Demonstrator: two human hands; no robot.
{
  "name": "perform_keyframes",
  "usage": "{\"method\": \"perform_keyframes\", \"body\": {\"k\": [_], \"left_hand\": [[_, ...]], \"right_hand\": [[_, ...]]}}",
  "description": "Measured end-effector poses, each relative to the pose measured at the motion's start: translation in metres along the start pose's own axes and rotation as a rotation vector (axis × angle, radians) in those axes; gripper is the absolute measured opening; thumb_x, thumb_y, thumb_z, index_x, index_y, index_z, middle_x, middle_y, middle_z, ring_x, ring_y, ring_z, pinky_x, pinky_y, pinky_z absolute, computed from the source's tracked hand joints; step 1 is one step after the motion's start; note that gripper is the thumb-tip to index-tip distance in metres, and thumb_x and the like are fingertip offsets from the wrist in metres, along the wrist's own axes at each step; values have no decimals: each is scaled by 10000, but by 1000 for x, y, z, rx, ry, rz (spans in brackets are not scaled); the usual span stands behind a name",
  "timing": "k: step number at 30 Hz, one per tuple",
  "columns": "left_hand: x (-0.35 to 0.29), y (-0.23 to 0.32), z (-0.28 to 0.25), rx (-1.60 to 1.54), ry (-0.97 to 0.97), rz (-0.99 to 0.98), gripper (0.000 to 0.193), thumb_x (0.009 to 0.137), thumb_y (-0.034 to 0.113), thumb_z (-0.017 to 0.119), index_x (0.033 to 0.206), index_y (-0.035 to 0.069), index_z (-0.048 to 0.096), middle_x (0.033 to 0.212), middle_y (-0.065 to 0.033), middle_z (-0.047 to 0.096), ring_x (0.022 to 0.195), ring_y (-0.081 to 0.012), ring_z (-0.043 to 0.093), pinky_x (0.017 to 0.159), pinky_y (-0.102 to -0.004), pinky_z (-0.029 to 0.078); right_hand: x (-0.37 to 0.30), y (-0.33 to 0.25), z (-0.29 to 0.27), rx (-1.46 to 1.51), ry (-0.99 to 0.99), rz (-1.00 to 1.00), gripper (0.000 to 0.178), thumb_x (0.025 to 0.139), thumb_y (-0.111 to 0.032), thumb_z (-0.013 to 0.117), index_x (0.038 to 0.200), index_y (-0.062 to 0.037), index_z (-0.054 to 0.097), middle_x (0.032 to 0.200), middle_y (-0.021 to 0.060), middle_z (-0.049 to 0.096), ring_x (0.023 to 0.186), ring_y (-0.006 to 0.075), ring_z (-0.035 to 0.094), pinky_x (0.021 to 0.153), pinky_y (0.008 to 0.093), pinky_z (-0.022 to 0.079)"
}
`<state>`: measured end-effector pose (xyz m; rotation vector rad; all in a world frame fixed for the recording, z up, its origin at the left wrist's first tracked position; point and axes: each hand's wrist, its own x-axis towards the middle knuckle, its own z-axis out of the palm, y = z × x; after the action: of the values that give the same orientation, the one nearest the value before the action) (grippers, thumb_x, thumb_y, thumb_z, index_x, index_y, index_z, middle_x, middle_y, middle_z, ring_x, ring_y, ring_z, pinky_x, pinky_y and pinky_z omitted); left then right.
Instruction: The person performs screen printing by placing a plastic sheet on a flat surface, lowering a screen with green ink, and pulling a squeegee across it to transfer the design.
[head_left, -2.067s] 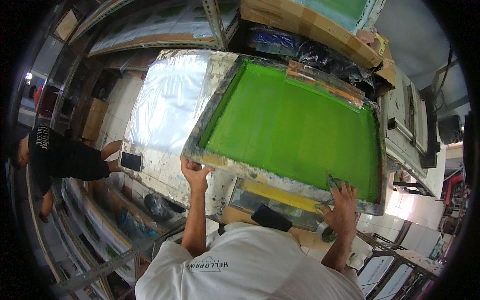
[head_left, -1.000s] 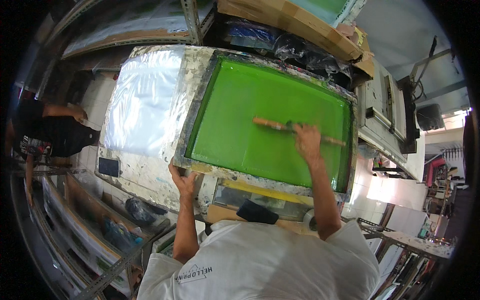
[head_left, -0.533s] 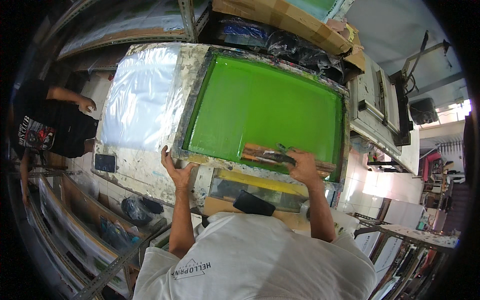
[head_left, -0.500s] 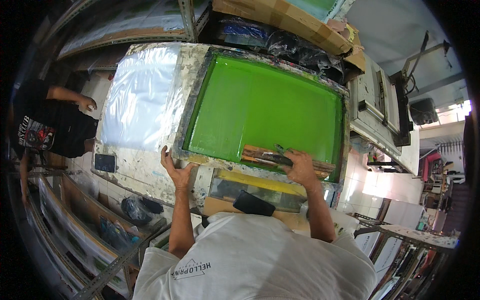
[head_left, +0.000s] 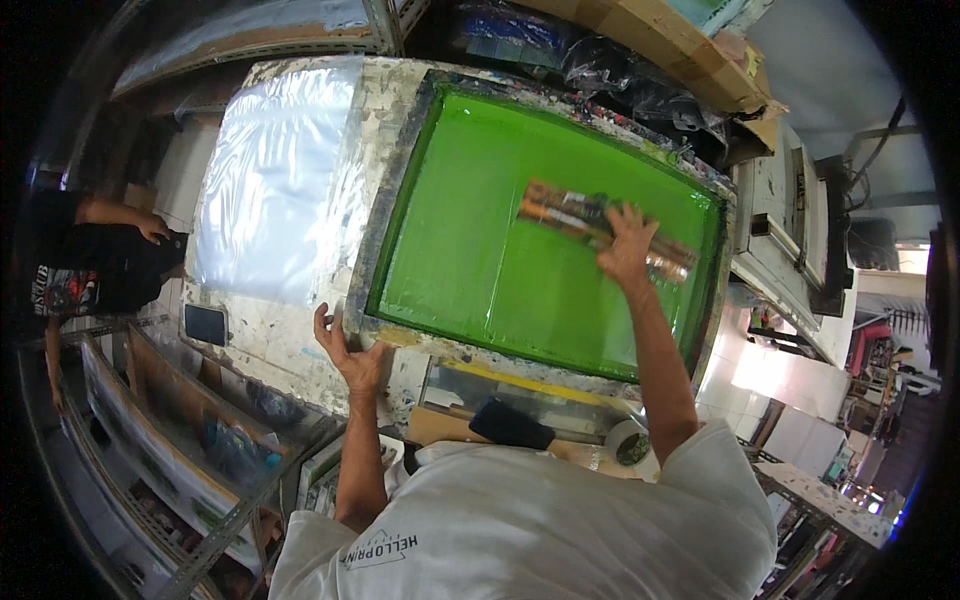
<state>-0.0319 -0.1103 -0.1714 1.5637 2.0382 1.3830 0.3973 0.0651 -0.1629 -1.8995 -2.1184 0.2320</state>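
Observation:
A silkscreen frame (head_left: 397,165) with bright green mesh (head_left: 455,200) lies on the paint-stained table. My right hand (head_left: 628,248) is closed around a long wooden squeegee (head_left: 550,210), which sits tilted across the upper right part of the mesh; both are slightly blurred. To the left of the squeegee, a thin wet line runs down the green surface. My left hand (head_left: 352,360) rests at the near left corner of the frame, thumb and fingers spread apart, thumb against the frame's edge.
Shiny clear plastic sheeting (head_left: 280,185) covers the table left of the frame, with a dark flat rectangle (head_left: 206,325) at its near corner. Close to my body are a black object (head_left: 511,423) and a tape roll (head_left: 628,442). Another person (head_left: 95,255) stands far left. Cardboard (head_left: 660,45) lies behind.
My right hand has pushed the squeegee away from me, from the near edge of the frame to the far half of the mesh. My left hand stays at the corner.

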Motion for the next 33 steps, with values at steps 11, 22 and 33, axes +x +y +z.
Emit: {"method": "perform_keyframes", "body": {"k": [11, 22, 33], "left_hand": [[-3, -2, 6, -210, -10, -92, 766, 612, 117, 825, 1278, -3, 465, 1327, -128, 356, 1226, -262, 371, 1012, -387, 332], [-9, 2, 0, -406, 157, -154, 732, 627, 27, 746, 1277, -36, 415, 1199, -132, 503, 1127, -250, 454, 999, -369, 319], [128, 155, 8, -564, 184, 163, 772, 695, -46, 664, 1372, 27, 301, 1192, -135, 514, 1062, -230, 465, 944, -362, 339]], "right_hand": [[141, 49, -5, -121, 118, -94, 744, 609, -168, 599, 1335, -119, 443, 1427, 261, 322, 1297, 542, 245, 1006, 715, 105], [-1, -58, -149, -98, -108, -218, 769, 779, -307, 649, 1425, -113, 280, 1461, 233, 241, 1342, 458, 203, 1072, 595, 171], [-111, -119, -266, -352, 209, -71, 514, 707, -34, 612, 1212, -59, 520, 1272, 164, 479, 1199, 389, 415, 1017, 582, 252]]}}
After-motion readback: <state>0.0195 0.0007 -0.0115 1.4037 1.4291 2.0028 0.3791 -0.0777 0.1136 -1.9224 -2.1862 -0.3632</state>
